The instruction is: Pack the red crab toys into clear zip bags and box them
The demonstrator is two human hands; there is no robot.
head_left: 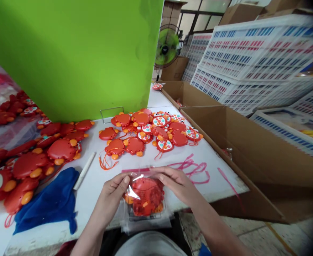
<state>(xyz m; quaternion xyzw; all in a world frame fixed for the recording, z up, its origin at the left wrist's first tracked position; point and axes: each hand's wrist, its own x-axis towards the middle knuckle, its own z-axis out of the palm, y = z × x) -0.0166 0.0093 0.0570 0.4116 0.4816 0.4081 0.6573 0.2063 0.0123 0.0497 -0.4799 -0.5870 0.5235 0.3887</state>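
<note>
At the table's front edge, a clear plastic bag [145, 197] with a red crab-shaped toy inside lies on a stack of similar flat bags [128, 224]. My left hand [112, 193] pinches the bag's upper left corner between thumb and fingers. On the other side, my right hand [176, 181] grips the upper right corner, its fingers reaching along the top edge. Beyond my hands spreads a pile of red crab toys [135, 145] with orange claws and thin cords, some face up with dotted white panels. Another heap of these toys [30, 163] is at the left.
A blue cloth [49, 199] and a white marker pen [84, 170] lie left of my hands. Behind the table stands a green panel [87, 57]. Open cardboard boxes [247, 156] line the right side, with white crates [252, 49] and a fan [167, 48] beyond.
</note>
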